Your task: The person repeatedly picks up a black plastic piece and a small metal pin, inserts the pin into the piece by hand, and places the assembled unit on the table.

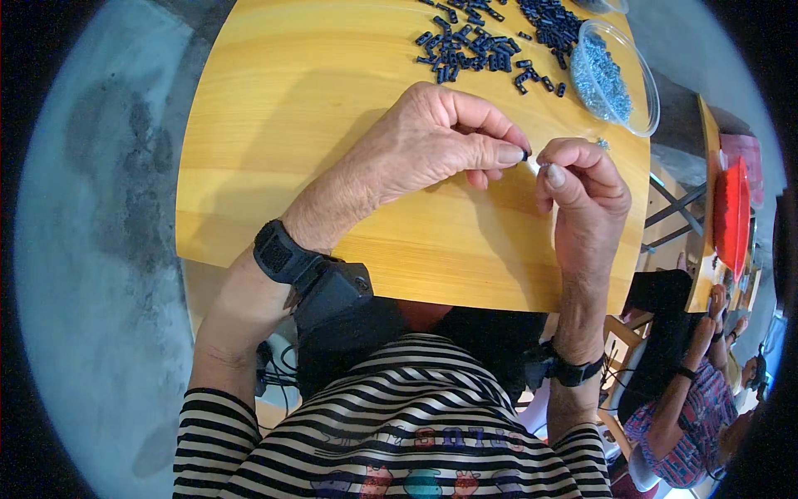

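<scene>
My left hand (428, 137) reaches over the wooden table, thumb and fingertips pinched on a small black plastic piece (525, 155). Only the end of that piece shows past the thumb. Close beside it, my right hand (588, 191) is closed in a pinch as well, its fingertips almost meeting those of the left. Whatever sits between the right thumb and forefinger is too small and too covered to name. Beyond the hands lie many loose black plastic pieces (465, 51), short blocks with holes, on the tabletop (291, 100).
A clear round tub (653, 112) of small shiny bluish pieces stands at the far right edge. A few such bits (603, 143) lie near it. Another heap of black pieces (553, 25) is beside the tub. Farther right, a person (686, 407) sits at another table with a red container (731, 216).
</scene>
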Available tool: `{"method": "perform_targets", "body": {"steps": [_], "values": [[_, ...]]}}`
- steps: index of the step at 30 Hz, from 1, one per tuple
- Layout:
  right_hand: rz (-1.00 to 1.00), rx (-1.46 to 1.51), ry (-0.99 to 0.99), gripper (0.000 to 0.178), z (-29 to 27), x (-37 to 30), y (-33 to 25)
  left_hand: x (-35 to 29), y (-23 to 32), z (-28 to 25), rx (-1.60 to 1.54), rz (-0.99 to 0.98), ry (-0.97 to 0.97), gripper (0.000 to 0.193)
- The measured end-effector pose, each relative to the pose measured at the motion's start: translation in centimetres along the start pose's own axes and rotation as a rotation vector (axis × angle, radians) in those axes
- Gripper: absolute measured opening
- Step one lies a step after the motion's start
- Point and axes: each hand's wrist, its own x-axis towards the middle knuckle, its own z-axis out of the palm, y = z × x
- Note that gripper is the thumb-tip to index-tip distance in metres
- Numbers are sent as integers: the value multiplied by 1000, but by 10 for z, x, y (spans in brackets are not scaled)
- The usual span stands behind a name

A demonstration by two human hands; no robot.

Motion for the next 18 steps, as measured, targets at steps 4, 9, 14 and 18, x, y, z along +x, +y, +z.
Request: {"method": "perform_targets", "body": {"steps": [4, 9, 14, 18], "values": [[-126, -249, -28, 8, 2, 3, 0, 0, 3, 1, -41, -3, -9, 19], [-163, -369, -42, 8, 2, 5, -3, 4, -2, 2, -89, -4, -28, 19], [-229, -457, -58, 10, -1, 9, -1, 8, -5, 3, -103, -5, -38, 19], [-299, -609, -78, 12, -4, 10, 1, 10, -7, 2, -70, -43, -37, 20]]}}
